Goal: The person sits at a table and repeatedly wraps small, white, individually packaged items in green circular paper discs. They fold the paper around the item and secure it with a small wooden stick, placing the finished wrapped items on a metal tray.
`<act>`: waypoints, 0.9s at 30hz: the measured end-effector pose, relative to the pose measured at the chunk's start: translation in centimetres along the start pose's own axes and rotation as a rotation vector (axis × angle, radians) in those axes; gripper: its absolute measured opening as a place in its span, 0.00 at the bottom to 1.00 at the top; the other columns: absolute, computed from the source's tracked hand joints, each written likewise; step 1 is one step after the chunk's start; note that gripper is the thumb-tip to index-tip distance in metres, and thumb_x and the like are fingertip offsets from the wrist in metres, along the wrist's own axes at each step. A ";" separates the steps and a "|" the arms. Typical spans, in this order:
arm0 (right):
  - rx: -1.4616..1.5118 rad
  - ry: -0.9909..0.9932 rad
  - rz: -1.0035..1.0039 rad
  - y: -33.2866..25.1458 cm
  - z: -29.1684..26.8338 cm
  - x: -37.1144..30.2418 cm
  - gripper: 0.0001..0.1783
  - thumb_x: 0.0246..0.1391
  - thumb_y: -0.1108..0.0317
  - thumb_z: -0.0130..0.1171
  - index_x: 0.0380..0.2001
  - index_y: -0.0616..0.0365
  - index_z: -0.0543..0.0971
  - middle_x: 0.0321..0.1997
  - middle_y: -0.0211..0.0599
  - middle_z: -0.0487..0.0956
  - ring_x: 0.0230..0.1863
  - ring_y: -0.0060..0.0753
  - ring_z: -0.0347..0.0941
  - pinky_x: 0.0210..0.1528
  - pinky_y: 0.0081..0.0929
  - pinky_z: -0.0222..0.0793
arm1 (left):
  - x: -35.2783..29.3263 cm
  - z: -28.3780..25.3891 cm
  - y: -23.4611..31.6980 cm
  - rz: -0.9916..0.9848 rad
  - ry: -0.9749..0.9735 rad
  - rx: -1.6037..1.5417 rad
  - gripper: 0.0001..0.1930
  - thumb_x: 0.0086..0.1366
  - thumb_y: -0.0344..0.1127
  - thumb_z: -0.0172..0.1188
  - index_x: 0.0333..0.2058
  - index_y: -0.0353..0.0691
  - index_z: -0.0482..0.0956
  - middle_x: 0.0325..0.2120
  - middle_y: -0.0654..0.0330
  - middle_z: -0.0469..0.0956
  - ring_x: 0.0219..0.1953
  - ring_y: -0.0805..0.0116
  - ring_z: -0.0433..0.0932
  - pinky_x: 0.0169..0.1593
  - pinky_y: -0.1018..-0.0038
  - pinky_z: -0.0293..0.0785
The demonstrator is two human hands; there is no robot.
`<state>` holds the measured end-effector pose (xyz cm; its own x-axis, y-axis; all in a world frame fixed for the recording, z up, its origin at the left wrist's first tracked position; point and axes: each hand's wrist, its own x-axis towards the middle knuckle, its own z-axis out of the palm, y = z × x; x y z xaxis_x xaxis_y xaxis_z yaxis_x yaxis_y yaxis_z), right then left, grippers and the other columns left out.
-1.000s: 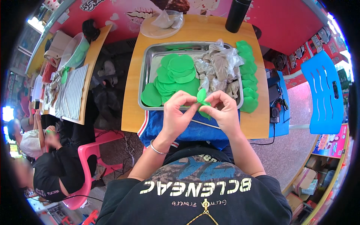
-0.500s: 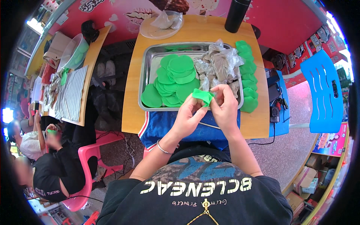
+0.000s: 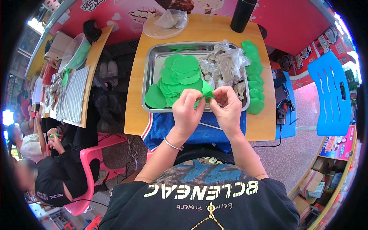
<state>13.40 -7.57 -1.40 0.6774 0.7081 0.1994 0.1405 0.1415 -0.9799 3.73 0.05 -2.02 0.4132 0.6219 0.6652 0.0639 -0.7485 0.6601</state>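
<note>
Both my hands are raised over the near edge of a metal tray (image 3: 151, 65). A thin, soft green round sheet (image 3: 207, 89), gathered into folds, is pinched between them. My left hand (image 3: 185, 113) grips its left side with thumb and fingers. My right hand (image 3: 227, 109) pinches the right side, thumb and forefinger together. Just beyond my left hand lies a loose pile of flat green round sheets (image 3: 180, 74) in the tray. In the tray's right half, beyond my right hand, sit crumpled clear plastic bags (image 3: 226, 63) with greyish-brown contents, whose kind I cannot make out.
Folded green pieces (image 3: 253, 76) line the wooden table (image 3: 134, 92) right of the tray. At the back stand a black cylinder (image 3: 243, 16) and a clear plastic dish (image 3: 155, 30). A blue chair (image 3: 327, 96) is at right. People sit left, by another table (image 3: 96, 50).
The green sheet has been drawn into tighter folds and lifted slightly. My left hand has turned, its fingers now curled closer around the sheet; my right fingers have closed in.
</note>
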 end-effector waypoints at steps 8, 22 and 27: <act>-0.120 -0.075 -0.018 -0.9 0.4 0.2 0.10 0.39 0.80 0.59 0.29 0.62 0.72 0.24 0.30 0.74 0.25 0.16 0.70 0.30 0.16 0.67 | -0.3 -0.2 -1.4 0.124 0.061 0.091 0.14 0.46 0.19 0.61 0.33 0.36 0.73 0.26 0.56 0.73 0.26 0.67 0.74 0.27 0.76 0.72; -0.326 0.046 -0.313 0.5 0.5 1.7 0.13 0.40 0.85 0.55 0.33 0.62 0.71 0.29 0.38 0.75 0.30 0.29 0.74 0.31 0.24 0.70 | -0.5 0.6 -0.6 -0.486 -0.103 -0.341 0.04 0.54 0.27 0.59 0.30 0.35 0.76 0.21 0.67 0.64 0.21 0.81 0.61 0.25 0.83 0.58; -0.235 -0.004 -0.064 0.5 0.0 1.7 0.12 0.43 0.83 0.53 0.34 0.62 0.71 0.29 0.38 0.75 0.31 0.28 0.75 0.31 0.23 0.70 | -0.1 -0.1 -1.0 -0.875 -0.374 -0.956 0.04 0.56 0.27 0.57 0.28 0.40 0.71 0.23 0.71 0.67 0.23 0.83 0.63 0.28 0.85 0.59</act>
<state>14.61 -6.31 -1.58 0.6590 0.7055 0.2607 0.3475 0.0218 -0.9374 3.50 0.74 -2.70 0.7938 0.5944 -0.1289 -0.1579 0.4060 0.9001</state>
